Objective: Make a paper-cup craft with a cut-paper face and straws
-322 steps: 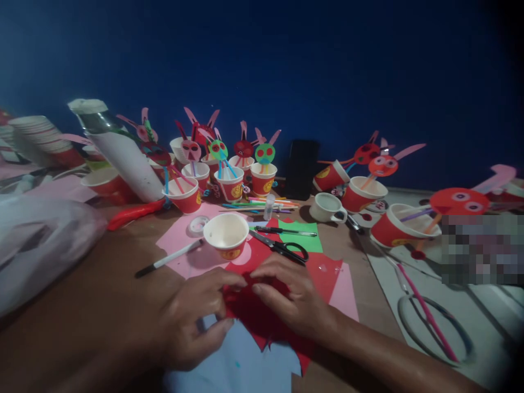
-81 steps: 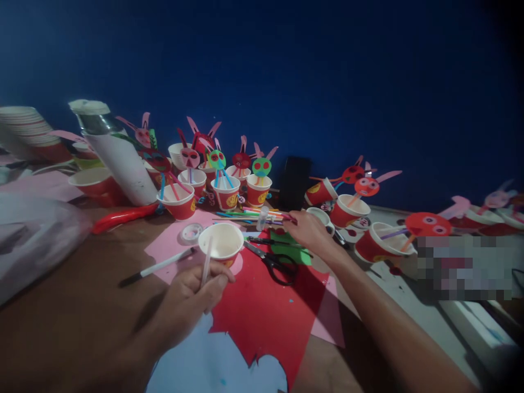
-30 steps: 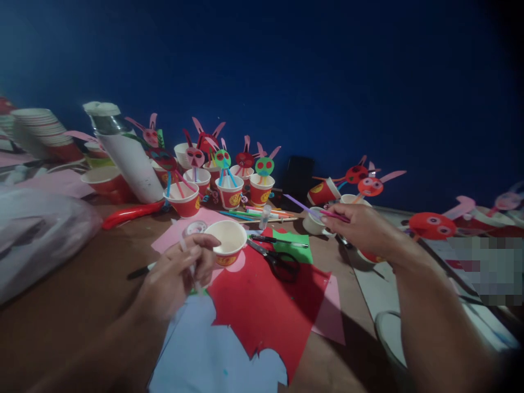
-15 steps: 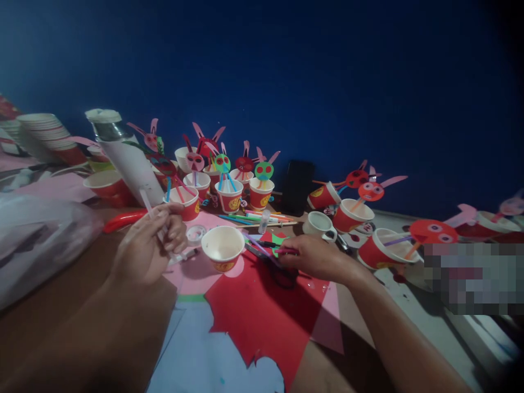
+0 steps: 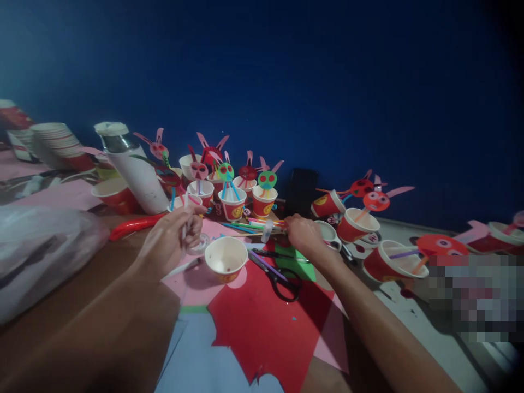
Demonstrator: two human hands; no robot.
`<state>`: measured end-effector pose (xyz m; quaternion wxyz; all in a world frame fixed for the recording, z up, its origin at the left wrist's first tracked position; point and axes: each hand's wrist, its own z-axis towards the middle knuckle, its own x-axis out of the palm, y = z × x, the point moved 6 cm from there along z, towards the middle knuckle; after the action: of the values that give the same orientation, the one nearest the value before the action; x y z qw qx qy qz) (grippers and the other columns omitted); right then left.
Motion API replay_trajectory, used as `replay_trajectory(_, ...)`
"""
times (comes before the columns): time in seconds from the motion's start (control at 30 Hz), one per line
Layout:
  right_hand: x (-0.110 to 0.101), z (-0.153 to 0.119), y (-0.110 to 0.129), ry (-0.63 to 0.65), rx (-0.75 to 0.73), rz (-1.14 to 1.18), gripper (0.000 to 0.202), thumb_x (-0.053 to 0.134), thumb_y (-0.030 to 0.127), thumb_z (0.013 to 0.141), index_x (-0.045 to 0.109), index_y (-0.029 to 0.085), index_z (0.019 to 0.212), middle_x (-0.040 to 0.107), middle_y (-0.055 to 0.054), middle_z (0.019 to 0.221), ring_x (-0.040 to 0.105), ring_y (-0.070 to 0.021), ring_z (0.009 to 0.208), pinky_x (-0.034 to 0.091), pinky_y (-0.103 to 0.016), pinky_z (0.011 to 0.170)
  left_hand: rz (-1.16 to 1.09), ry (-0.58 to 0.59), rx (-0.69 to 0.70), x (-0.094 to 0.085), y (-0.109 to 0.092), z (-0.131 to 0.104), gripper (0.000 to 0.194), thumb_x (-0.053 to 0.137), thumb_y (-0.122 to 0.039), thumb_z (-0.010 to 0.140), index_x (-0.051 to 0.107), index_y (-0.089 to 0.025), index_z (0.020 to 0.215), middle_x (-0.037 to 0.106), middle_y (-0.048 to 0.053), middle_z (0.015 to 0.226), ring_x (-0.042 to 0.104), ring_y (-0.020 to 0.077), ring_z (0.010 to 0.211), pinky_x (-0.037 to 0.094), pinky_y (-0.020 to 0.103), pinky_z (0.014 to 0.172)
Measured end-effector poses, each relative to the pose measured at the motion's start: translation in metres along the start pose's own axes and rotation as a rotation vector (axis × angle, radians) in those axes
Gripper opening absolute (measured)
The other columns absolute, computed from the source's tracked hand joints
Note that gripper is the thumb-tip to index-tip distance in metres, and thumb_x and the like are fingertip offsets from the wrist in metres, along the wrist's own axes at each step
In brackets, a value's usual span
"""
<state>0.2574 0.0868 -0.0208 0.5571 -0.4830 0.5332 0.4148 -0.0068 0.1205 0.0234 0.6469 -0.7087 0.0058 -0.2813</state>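
My left hand (image 5: 174, 237) is closed around a slim white stick (image 5: 186, 210) that looks like a straw, held upright left of the paper cup. That cup (image 5: 226, 259), with a white inside, stands between my hands. Its front rim is near black-handled scissors (image 5: 282, 286), which lie on red paper (image 5: 266, 322) beside a purple straw (image 5: 268, 266). My right hand (image 5: 305, 234) reaches to the right end of a bundle of coloured sticks (image 5: 241, 226); its fingers are curled, and what they grip is hidden. A small clear tube (image 5: 267, 231) lies just left of it.
Red paper cups (image 5: 232, 204) with paper animal heads line the back and right. A white mug (image 5: 327, 232) stands by my right wrist. To the left are a tilted white bottle (image 5: 137, 177), a red-handled tool (image 5: 135, 225) and a plastic bag (image 5: 49, 256). Green paper (image 5: 301, 267) lies under the scissors.
My right hand has moved from the scissors back to the coloured sticks, uncovering the scissors and green paper. My left hand still holds the white stick, now more upright. The view has shifted slightly.
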Motion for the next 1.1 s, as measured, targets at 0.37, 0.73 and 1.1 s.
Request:
replay_trajectory(0.37,0.01,-0.003,0.001,0.021,-0.023,-0.062,0.024,0.048,0.03,0.092,0.056,0.014,0.107,0.061,-0.006,0.101,0.061,-0.0173,0.086,0.05,-0.037,0.075,0.045,-0.051,-0.027,-0.005,0.017,0.016,0.009,0.057,-0.019,0.077,0.057,-0.014,0.083,0.044,-0.006,0.052,0.035,0.0046,0.041,0.03,0.015,0.041)
replay_trajectory(0.73,-0.004,-0.009,-0.006,0.01,-0.029,-0.036,0.02,0.046,0.029,0.09,0.06,0.018,0.098,0.066,-0.009,0.095,0.064,-0.023,0.087,0.045,-0.029,0.067,0.227,-0.087,-0.038,-0.008,0.022,0.034,0.013,0.061,-0.024,0.074,0.06,-0.014,0.083,0.047,-0.005,0.053,0.037,0.0042,0.041,0.03,0.013,0.038)
replay_trajectory(1.1,-0.046,-0.015,-0.015,-0.096,0.056,-0.012,0.021,0.043,0.016,0.085,0.054,0.019,0.102,0.068,-0.008,0.093,0.066,-0.0246,0.085,0.042,-0.028,0.063,0.189,-0.047,-0.012,0.001,0.026,0.047,0.013,0.061,-0.018,0.071,0.06,-0.013,0.083,0.051,-0.004,0.058,0.044,0.0042,0.047,0.037,0.013,0.045)
